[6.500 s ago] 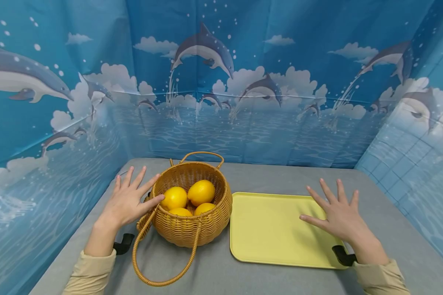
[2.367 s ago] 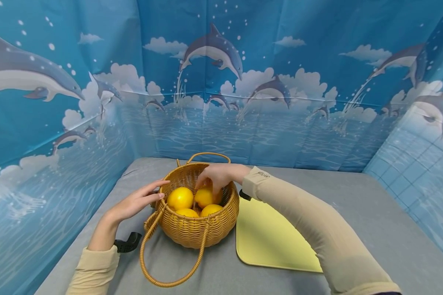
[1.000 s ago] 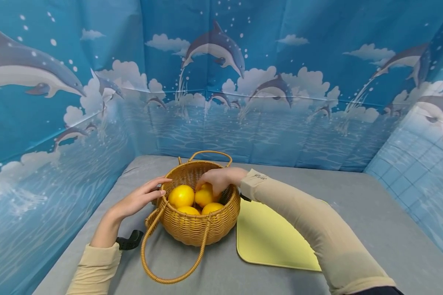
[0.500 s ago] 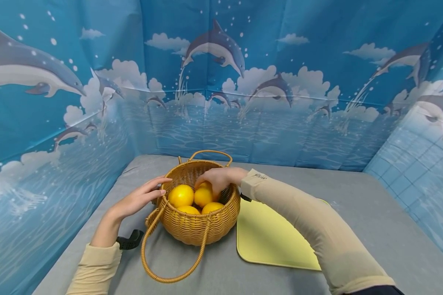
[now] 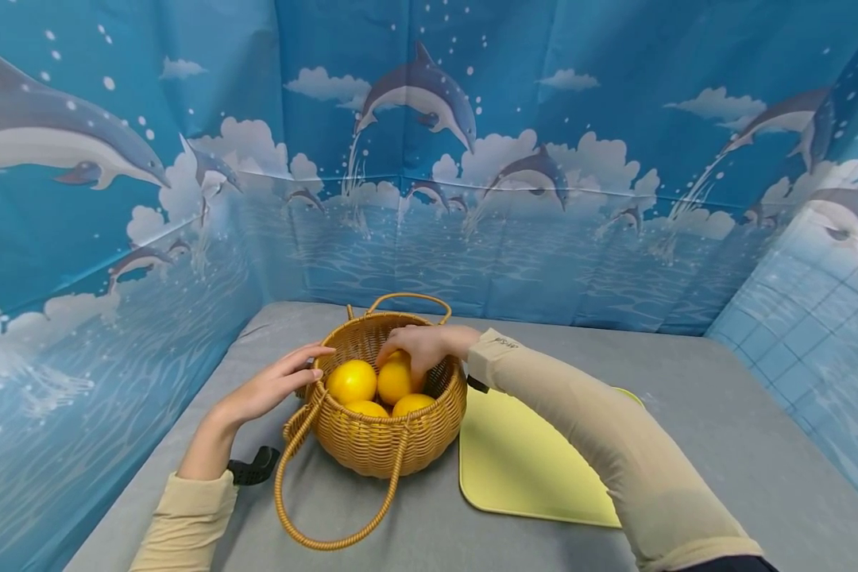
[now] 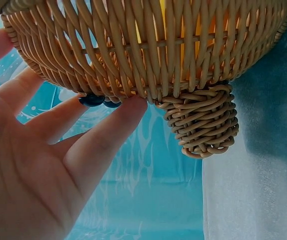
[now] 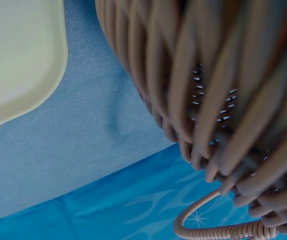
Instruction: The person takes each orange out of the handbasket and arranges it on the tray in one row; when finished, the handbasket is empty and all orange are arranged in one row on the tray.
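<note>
A round wicker basket [image 5: 379, 445] holds several yellow lemons, one of them a lemon [image 5: 352, 381] at the left inside. My right hand [image 5: 422, 348] reaches in over the right rim, its fingers curled round another lemon [image 5: 395, 376]. The basket wall hides that hand in the right wrist view. My left hand [image 5: 268, 387] rests at the basket's left rim with fairly straight fingers. In the left wrist view its fingers [image 6: 108, 135] are spread against the woven wall, close to a stubby wicker piece [image 6: 203, 122] on the basket's side.
A yellow tray [image 5: 529, 469] lies right of the basket, partly covered by my right sleeve. One basket handle [image 5: 329, 546] hangs down in front; the other handle [image 5: 411, 296] stands at the back. Dolphin-printed curtains [image 5: 515, 254] enclose the grey table [image 5: 715, 413].
My right hand has come from above the tray into the basket and taken hold of a lemon. My left hand has settled on the rim. Over the last second both stay nearly still.
</note>
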A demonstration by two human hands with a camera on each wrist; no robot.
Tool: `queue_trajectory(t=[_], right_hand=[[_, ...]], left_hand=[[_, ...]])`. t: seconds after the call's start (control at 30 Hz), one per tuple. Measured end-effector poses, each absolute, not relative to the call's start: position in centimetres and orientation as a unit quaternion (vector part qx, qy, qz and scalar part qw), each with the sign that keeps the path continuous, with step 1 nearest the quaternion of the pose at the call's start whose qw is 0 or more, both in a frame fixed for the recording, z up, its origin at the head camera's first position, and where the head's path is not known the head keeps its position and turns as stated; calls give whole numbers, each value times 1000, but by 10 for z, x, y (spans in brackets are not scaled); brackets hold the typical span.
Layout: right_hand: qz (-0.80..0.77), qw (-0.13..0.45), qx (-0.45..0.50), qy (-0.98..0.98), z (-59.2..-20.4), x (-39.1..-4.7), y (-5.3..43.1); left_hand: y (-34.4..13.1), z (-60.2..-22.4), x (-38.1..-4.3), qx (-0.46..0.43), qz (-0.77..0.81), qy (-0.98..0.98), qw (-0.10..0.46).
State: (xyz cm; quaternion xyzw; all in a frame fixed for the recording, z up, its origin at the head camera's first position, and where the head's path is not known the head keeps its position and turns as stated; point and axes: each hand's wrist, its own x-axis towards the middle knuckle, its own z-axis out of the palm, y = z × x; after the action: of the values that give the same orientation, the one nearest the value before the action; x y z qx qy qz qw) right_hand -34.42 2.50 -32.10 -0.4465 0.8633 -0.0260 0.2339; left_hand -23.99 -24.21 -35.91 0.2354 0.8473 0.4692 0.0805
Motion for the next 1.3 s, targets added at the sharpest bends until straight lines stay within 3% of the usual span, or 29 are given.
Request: queue_trajectory(t=[0.93,1.3], right_hand=[[-90,257,-448,851,-327,-346,25],[-40,195,-494,847,-329,-344,26]], left_hand=[[-241,-359,-241,241,468,847,79],[-241,-358,-238,237,470,846,83]])
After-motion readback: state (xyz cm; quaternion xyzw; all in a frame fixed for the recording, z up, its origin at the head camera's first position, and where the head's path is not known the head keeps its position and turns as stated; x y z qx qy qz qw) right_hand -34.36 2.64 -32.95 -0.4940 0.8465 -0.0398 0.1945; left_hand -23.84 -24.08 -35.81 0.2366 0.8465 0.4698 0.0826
